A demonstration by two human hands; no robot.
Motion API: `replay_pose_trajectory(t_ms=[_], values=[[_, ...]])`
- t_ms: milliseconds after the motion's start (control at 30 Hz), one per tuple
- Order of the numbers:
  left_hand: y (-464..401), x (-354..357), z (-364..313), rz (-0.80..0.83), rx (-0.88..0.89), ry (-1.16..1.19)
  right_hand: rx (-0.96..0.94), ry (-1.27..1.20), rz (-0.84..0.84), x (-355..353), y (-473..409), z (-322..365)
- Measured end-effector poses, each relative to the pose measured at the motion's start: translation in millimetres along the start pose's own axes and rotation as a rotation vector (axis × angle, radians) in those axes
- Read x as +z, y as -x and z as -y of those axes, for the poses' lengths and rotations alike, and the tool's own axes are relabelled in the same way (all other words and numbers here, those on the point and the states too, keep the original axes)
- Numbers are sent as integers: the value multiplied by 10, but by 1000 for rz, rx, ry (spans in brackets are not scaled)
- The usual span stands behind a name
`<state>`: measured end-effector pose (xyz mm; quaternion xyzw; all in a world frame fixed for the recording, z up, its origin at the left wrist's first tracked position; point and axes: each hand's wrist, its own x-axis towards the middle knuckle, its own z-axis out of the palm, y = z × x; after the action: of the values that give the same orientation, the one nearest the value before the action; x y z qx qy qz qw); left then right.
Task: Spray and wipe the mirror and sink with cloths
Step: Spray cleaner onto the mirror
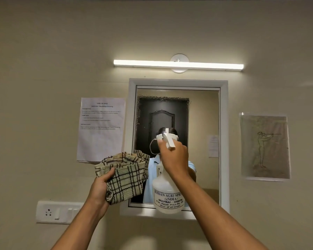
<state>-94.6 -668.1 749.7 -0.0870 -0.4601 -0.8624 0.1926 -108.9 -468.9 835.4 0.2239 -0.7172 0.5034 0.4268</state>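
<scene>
Mirror point(202, 123): droplets show across its upper left glass, so spraying appears begun; wiping judged not yet started. Right hand point(173, 157) is clamped on the bottle point(167, 193), raised before the mirror's centre. Left hand point(100, 186) grips the folded cloth point(126, 175) at the mirror's lower left. Sink out of view, presumably outstanding.

Beige wall point(43, 51), evenly lit. Tube light point(178, 65) glowing on a round mount. Printed sheet point(101, 129) taped at left, a figure drawing point(265, 147) at right. White switch plate point(58, 212) low left.
</scene>
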Motion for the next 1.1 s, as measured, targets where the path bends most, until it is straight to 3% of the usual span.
replay_pose_trajectory(t_ms=[667,1100], values=[[-93,614,592,81,-119,-7,214,127,-274,-1316,-76,-747],[75,127,388,-10,-107,-21,151,93,-96,-506,323,-594]])
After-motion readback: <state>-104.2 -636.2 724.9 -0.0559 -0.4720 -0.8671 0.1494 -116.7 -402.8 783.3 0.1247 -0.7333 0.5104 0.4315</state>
